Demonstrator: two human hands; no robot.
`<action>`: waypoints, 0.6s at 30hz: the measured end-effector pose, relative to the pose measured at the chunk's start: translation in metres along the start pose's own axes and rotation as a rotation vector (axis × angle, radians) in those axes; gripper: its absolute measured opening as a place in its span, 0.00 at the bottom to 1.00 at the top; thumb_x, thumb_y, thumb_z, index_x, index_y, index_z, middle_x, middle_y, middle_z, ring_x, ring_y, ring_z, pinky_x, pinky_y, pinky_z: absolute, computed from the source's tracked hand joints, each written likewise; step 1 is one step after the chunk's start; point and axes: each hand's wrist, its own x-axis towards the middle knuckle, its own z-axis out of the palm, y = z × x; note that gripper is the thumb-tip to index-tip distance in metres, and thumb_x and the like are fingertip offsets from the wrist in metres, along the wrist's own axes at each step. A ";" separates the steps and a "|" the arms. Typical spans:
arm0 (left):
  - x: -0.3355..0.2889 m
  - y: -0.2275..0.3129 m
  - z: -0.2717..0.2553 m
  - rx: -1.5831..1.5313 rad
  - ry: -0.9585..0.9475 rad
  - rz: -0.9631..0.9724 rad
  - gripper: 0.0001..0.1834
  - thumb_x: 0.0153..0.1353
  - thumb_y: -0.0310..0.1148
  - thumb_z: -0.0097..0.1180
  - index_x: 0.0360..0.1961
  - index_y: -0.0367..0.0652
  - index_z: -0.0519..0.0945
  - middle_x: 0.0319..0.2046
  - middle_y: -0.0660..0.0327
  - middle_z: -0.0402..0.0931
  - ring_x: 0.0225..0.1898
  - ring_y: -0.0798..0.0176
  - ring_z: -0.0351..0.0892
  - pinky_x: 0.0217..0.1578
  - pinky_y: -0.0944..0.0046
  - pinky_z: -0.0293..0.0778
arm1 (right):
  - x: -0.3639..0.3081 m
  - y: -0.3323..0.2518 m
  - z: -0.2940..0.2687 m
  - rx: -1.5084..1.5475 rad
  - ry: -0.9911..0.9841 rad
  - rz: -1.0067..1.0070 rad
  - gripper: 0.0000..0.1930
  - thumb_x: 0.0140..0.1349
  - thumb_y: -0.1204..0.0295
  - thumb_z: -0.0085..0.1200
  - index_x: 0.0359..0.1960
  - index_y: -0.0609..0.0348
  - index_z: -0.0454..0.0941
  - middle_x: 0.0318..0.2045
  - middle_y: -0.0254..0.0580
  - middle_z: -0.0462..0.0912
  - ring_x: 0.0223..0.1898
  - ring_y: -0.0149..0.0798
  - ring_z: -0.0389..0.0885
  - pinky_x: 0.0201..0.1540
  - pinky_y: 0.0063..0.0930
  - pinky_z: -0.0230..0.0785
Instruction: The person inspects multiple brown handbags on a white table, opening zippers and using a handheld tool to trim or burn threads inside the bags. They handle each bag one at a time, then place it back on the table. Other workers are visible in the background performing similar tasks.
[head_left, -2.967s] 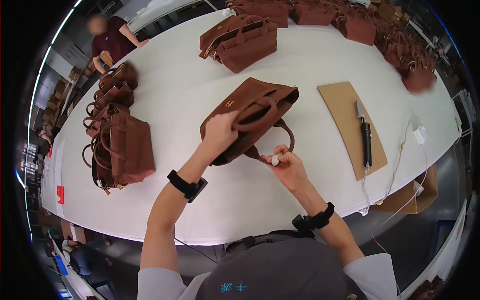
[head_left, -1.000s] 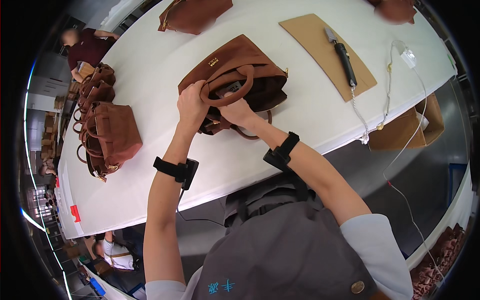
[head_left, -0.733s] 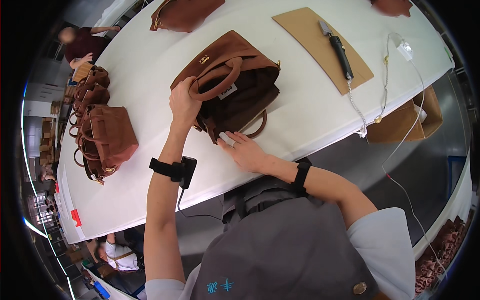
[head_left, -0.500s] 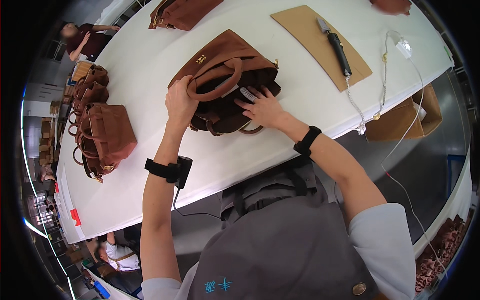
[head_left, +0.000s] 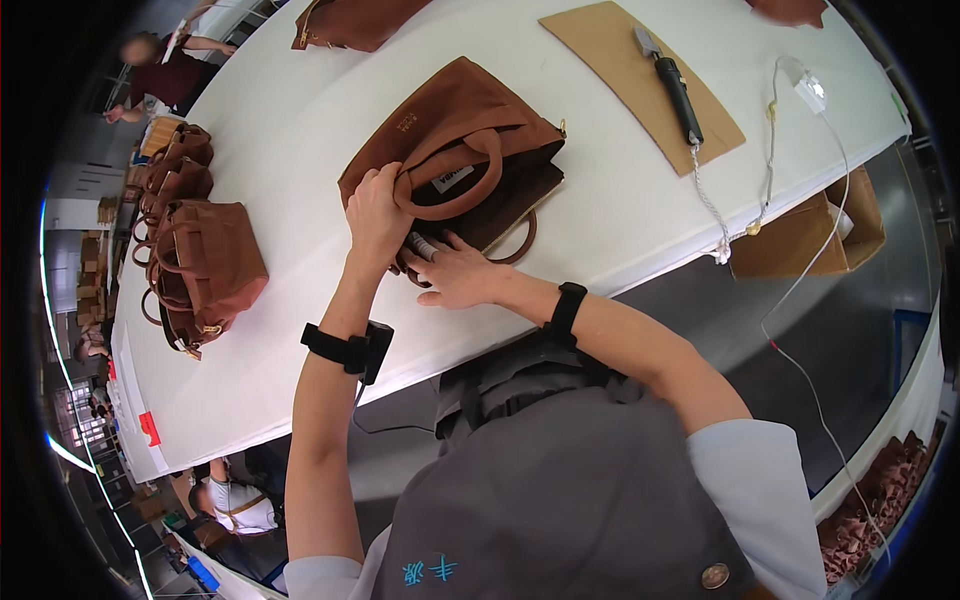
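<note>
A brown handbag (head_left: 440, 112) lies tilted on the white table, its dark mouth facing me and one curved handle raised over it. At the bag's left edge, beside the base of that handle, my left hand (head_left: 377, 215) is closed around the brown material. My right hand (head_left: 455, 272) rests at the near left side of the mouth, fingers apart and thumb stretched out. One of its fingers has a pale wrapping. Inside the bag shows a light label (head_left: 452, 180). The second handle (head_left: 520, 240) hangs down on the near side, and the right fingertips are partly hidden.
Several similar brown bags (head_left: 215, 255) stand at the left. Another brown bag (head_left: 362, 22) lies at the far edge. A black-handled corded tool (head_left: 678, 100) rests on cardboard (head_left: 600, 45) at the right. A cardboard box (head_left: 815, 235) stands below the table. Other people are at the left.
My right hand has moved left and nearer, from the middle of the bag's mouth to its near left side. The bag's mouth has opened to view. My left hand keeps its grip.
</note>
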 end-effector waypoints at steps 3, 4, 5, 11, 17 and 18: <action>0.004 -0.005 0.004 -0.003 0.027 -0.006 0.17 0.49 0.26 0.55 0.44 0.41 0.79 0.35 0.51 0.79 0.39 0.45 0.77 0.40 0.53 0.72 | 0.001 0.021 -0.009 -0.127 0.274 0.026 0.29 0.64 0.57 0.37 0.65 0.56 0.57 0.65 0.57 0.56 0.68 0.54 0.49 0.68 0.55 0.34; 0.007 -0.003 -0.001 0.000 0.023 -0.006 0.18 0.49 0.26 0.55 0.44 0.41 0.79 0.36 0.51 0.79 0.40 0.45 0.77 0.41 0.53 0.72 | -0.001 0.032 -0.005 -0.208 0.364 0.004 0.27 0.66 0.54 0.35 0.64 0.54 0.61 0.66 0.50 0.57 0.69 0.51 0.47 0.68 0.54 0.35; 0.009 -0.003 -0.004 0.005 0.020 -0.005 0.18 0.49 0.26 0.55 0.45 0.41 0.79 0.36 0.51 0.79 0.41 0.45 0.77 0.42 0.53 0.72 | -0.005 0.040 0.002 -0.237 0.332 -0.006 0.27 0.66 0.53 0.35 0.63 0.52 0.61 0.65 0.49 0.59 0.68 0.51 0.50 0.68 0.53 0.36; 0.010 0.001 -0.008 -0.039 0.067 -0.047 0.12 0.52 0.31 0.55 0.38 0.39 0.81 0.31 0.50 0.80 0.36 0.45 0.78 0.37 0.54 0.73 | -0.026 0.057 -0.019 -0.160 0.116 0.016 0.25 0.67 0.50 0.35 0.61 0.45 0.66 0.62 0.45 0.64 0.63 0.50 0.60 0.66 0.53 0.44; 0.014 0.013 -0.012 -0.055 -0.028 -0.171 0.17 0.50 0.26 0.54 0.44 0.41 0.80 0.38 0.50 0.80 0.42 0.45 0.78 0.44 0.54 0.73 | -0.052 0.115 -0.034 -0.472 0.430 0.081 0.25 0.63 0.53 0.44 0.62 0.42 0.65 0.60 0.43 0.67 0.62 0.45 0.62 0.66 0.55 0.43; 0.013 0.014 -0.011 -0.052 -0.028 -0.186 0.17 0.50 0.26 0.54 0.44 0.41 0.80 0.38 0.50 0.80 0.42 0.45 0.78 0.44 0.54 0.72 | -0.052 0.116 -0.038 -0.485 0.447 0.100 0.23 0.63 0.55 0.46 0.59 0.42 0.68 0.57 0.45 0.70 0.60 0.46 0.64 0.64 0.54 0.47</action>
